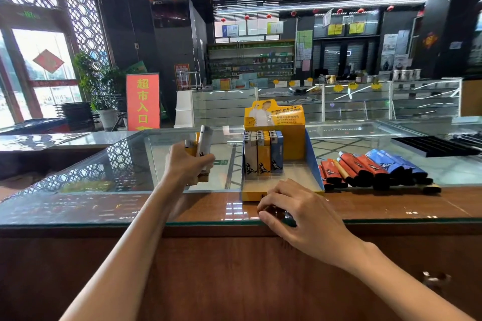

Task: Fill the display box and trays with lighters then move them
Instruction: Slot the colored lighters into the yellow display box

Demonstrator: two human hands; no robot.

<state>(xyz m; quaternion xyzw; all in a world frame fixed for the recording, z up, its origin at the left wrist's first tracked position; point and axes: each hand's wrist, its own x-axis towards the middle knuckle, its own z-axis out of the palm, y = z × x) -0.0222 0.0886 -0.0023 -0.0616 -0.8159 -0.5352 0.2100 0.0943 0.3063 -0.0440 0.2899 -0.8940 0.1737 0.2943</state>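
I have the display box (250,194) on the counter (104,206), lighters (263,154) standing in its back left. Right of it lie loose lighters (375,167); the tray (433,146) sits behind those, farther right.

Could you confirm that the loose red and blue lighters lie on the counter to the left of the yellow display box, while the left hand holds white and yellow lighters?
Not quite: the head view shows the loose red and blue lighters lying to the right of the yellow display box, not the left. The left hand does hold white and yellow lighters.
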